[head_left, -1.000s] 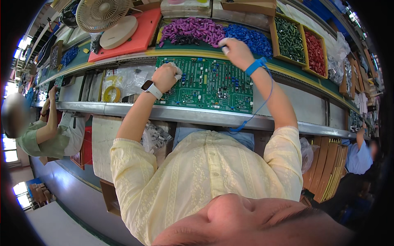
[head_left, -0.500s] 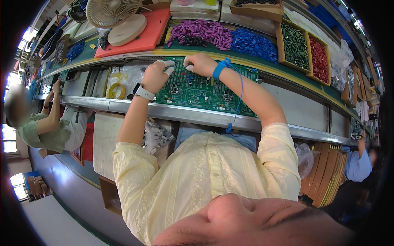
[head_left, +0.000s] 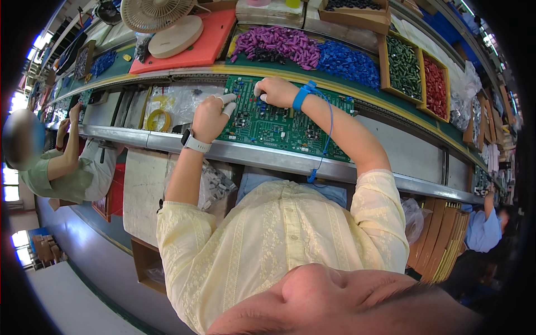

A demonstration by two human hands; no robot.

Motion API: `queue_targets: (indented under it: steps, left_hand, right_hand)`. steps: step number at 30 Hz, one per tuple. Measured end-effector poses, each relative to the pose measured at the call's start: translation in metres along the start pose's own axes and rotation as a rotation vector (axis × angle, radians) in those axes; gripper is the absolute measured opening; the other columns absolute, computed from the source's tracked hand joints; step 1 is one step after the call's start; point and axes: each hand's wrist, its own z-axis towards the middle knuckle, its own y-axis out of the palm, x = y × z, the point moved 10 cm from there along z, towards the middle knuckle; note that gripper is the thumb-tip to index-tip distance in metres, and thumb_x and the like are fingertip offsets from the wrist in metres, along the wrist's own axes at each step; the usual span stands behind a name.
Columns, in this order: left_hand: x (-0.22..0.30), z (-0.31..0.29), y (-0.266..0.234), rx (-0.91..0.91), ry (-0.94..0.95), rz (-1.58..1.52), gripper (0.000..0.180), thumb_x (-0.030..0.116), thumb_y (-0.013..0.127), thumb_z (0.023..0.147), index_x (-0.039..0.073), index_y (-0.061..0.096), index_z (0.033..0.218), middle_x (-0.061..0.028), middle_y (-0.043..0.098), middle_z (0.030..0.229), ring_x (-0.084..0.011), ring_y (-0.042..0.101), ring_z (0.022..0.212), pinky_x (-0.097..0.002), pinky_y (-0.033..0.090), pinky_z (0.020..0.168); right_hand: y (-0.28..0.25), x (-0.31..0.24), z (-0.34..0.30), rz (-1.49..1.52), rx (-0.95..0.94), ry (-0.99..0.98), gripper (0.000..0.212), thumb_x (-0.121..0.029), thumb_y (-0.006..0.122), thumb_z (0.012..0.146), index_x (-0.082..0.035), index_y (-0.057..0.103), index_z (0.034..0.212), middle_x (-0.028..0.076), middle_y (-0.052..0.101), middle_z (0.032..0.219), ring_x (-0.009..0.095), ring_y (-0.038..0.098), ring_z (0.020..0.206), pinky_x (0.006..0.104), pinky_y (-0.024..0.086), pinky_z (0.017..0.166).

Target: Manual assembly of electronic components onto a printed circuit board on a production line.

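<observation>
A large green circuit board (head_left: 262, 134), set with many small components, lies in front of me on the metal rails. My left hand (head_left: 210, 117) is at the board's left edge, white covers on its fingertips. Its thumb and forefinger stretch toward the board, a little apart, and no part shows between them. Over the upper middle of the board, my right hand (head_left: 277, 92) points its covered fingers down, closed together. Whatever they pinch is too small or hidden to make out. A blue wrist strap (head_left: 302, 95) with a coiled cord circles my right wrist.
Beyond the board lie heaps of purple parts (head_left: 285, 44) and blue parts (head_left: 349, 64). Boxes of green parts (head_left: 405, 61) and red parts (head_left: 434, 78) stand to the right. A fan (head_left: 153, 12) is at back left. A co-worker (head_left: 67, 167) works at left.
My left hand has drawn back slightly toward me along the board's left edge. My right hand has shifted a little to the right and stays over the board's upper part.
</observation>
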Motion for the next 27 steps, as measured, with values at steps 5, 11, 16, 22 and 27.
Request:
queue_targets:
  steps: [5,11,16,22,27]
  left_hand:
    - [0.001,-0.003,0.0,-0.022,-0.025,0.004,0.023,0.013,0.062,0.077,0.008,0.067,0.099,-0.0153,0.058,0.071,-0.0279,0.057,0.063,-0.0353,0.045,0.061]
    - [0.005,-0.004,0.001,-0.002,0.008,0.0,0.023,0.013,0.062,0.077,0.009,0.066,0.1,-0.0159,0.058,0.072,-0.0301,0.057,0.065,-0.0365,0.045,0.062]
    - [0.01,0.0,0.005,-0.014,0.014,-0.002,0.022,0.013,0.062,0.078,0.009,0.066,0.099,-0.0165,0.058,0.073,-0.0313,0.057,0.068,-0.0373,0.045,0.063]
    - [0.017,-0.001,0.001,-0.023,0.036,-0.008,0.021,0.013,0.061,0.078,0.007,0.066,0.098,-0.0176,0.061,0.08,-0.0339,0.058,0.077,-0.0397,0.047,0.067]
    - [0.026,0.0,0.003,-0.05,0.004,0.024,0.022,0.013,0.062,0.078,0.005,0.065,0.098,-0.0163,0.062,0.08,-0.0322,0.058,0.076,-0.038,0.047,0.067]
  right_hand:
    - [-0.003,-0.002,-0.002,-0.012,0.027,-0.009,0.018,-0.007,0.057,0.074,-0.003,0.064,0.09,0.016,0.064,0.088,0.032,0.059,0.085,0.0422,0.046,0.075]
    - [0.0,-0.005,-0.002,-0.041,-0.009,0.0,0.018,-0.009,0.057,0.073,-0.003,0.063,0.089,0.014,0.062,0.087,0.031,0.058,0.087,0.0413,0.045,0.077]
    - [0.0,-0.003,-0.005,-0.019,-0.078,-0.016,0.022,-0.01,0.058,0.076,-0.007,0.066,0.096,0.014,0.063,0.095,0.031,0.058,0.09,0.0405,0.046,0.079]
    - [-0.105,0.034,-0.067,0.032,0.354,-0.012,0.03,-0.017,0.056,0.076,-0.009,0.064,0.103,0.017,0.063,0.097,0.032,0.06,0.09,0.0381,0.047,0.081]
    - [-0.222,0.179,-0.214,-0.373,0.568,0.781,0.029,-0.016,0.057,0.074,-0.006,0.064,0.099,0.018,0.063,0.097,0.035,0.059,0.094,0.0426,0.046,0.083]
